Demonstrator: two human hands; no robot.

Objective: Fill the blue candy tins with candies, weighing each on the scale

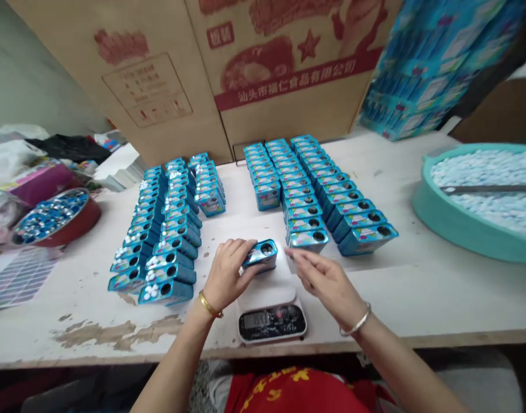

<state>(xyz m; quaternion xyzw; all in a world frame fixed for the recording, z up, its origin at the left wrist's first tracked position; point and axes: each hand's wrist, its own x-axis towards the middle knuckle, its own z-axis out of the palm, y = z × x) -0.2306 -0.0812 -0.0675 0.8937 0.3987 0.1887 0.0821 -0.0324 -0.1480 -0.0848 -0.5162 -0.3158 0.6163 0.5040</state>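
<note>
At the left of the frame, near the red bowl [88, 217], blue tins [171, 288] stand in three columns on the pale surface [392, 301], with small white pellets [151, 292] on several of their tops. Just right of them, my left forearm rises from the bottom edge, a gold bangle [211, 304] at the wrist. My left hand [228, 271] is back-up and bent toward the centre, gripping a blue tin [259, 261] by its left end, fingers over the far side and thumb along the near side.

This tin is at the centre of the frame, over the white pan of a digital scale [267, 293]; I cannot tell whether its base touches. It is a narrow oblong, shiny, lying crosswise with its top facing up. A dark round opening [267, 249] sits at its right end, with some paler bits inside.

My right hand [325, 282] comes in from the lower right, above a silver bangle [356, 321]. Its fingers are curled and bunched, tips pointing at the tin but apart from it; I cannot tell whether they are closed on something. Beyond stand more tins [370, 236], then a turquoise tub [439, 229] of pale pellets.
</note>
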